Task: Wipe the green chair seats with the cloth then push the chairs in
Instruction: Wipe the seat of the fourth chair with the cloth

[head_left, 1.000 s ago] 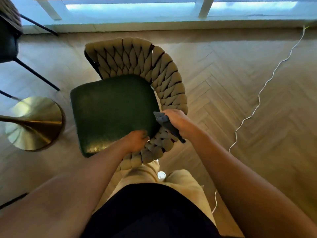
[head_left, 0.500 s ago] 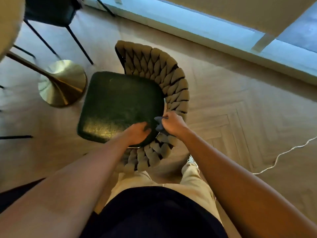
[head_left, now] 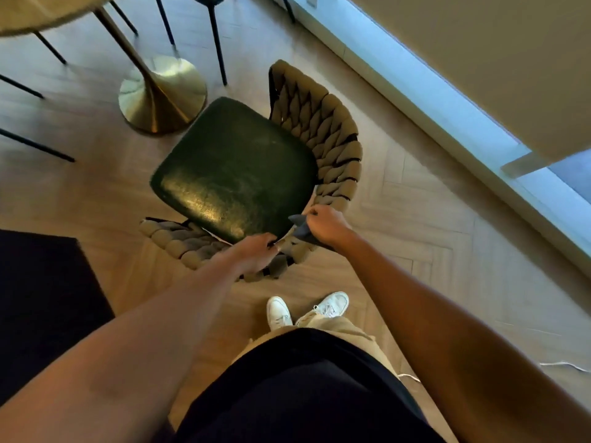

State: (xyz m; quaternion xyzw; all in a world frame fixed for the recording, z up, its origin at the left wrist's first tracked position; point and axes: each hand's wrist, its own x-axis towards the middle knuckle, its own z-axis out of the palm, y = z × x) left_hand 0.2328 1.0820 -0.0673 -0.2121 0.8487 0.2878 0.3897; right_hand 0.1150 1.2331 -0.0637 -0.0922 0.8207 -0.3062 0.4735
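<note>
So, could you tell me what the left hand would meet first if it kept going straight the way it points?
Probably the dark green padded seat: the left hand grips the woven chair back at the seat's rear edge, pointing across it toward the brass table base.

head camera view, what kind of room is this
Probably a dining area in a home or cafe. A round table on a gold pedestal base stands on herringbone wood floor, with a green-seated chair with a woven back and other black-legged chairs around it, beside a window.
</note>
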